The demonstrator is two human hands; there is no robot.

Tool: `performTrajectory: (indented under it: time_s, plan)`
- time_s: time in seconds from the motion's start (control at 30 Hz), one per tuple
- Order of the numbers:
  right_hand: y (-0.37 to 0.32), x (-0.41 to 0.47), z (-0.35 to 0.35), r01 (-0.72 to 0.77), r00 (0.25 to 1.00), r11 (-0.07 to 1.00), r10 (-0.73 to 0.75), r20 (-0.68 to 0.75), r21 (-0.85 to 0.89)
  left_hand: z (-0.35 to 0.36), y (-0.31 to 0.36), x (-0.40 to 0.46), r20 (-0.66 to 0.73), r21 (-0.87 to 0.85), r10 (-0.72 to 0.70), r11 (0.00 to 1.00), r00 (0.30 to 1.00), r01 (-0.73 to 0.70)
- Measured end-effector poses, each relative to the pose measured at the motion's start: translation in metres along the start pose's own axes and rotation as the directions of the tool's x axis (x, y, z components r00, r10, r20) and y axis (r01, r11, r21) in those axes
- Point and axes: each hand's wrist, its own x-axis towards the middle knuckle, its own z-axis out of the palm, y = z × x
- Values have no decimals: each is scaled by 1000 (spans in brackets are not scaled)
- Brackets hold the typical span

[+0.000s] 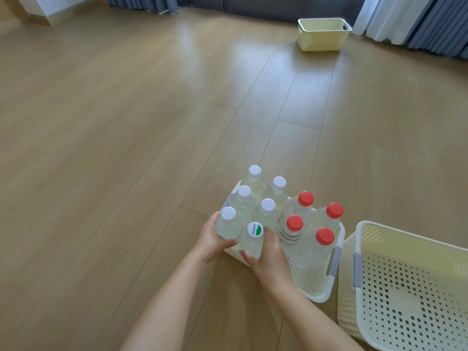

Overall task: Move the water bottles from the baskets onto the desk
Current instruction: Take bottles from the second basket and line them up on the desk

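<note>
- Wooden plank floor (pixel 126 110) across the whole frame, curtains along the top edge at upper left and upper right.
- Left hand (pixel 211 239) at lower centre, fingers curled round a white-capped bottle (pixel 228 221) at the near left corner of the full basket (pixel 321 295).
- Just right of it, right hand (pixel 266 257) wrapped round a bottle with a green-and-white cap (pixel 254 236), thumb on the near side, fingers on the far side.
- Behind both, four more white-capped bottles (pixel 254 177) standing upright in two rows, close together.
- Right half of the same basket: four larger red-capped bottles (pixel 305 201), upright, touching one another.
- Lower right corner: a second perforated white basket (pixel 405 295) just beside the full one, grey handles facing each other, nothing visible inside.
- Upper right, well apart from the rest: a pale yellow basket (pixel 321 34) on the floor near the curtains.
- No desk in view.
</note>
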Motion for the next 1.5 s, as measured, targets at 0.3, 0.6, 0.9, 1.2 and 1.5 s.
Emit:
performTrajectory:
  time_s: [0.3,0.6,0.9,1.2,1.5]
  plan:
    - [3,2,-4,-5,999,999,2,47,54,2,-9,-1,-37,25,52,998,998,-51]
    - [-6,-12,-41,135,991,984,-131,-40,114,-17,36,-29,-90,-42,121,991,989,-125]
    - [-67,-19,-155,161,987,780,-117,-111,604,-44,114,-82,-92,-404,259,873,961,-274]
    - [-64,-29,-172,-112,975,489,-112,190,865,-23,117,-101,200,-671,209,741,957,-21]
    - [-36,-34,-144,-177,955,492,-125,270,852,12,87,-100,341,-687,202,720,918,97]
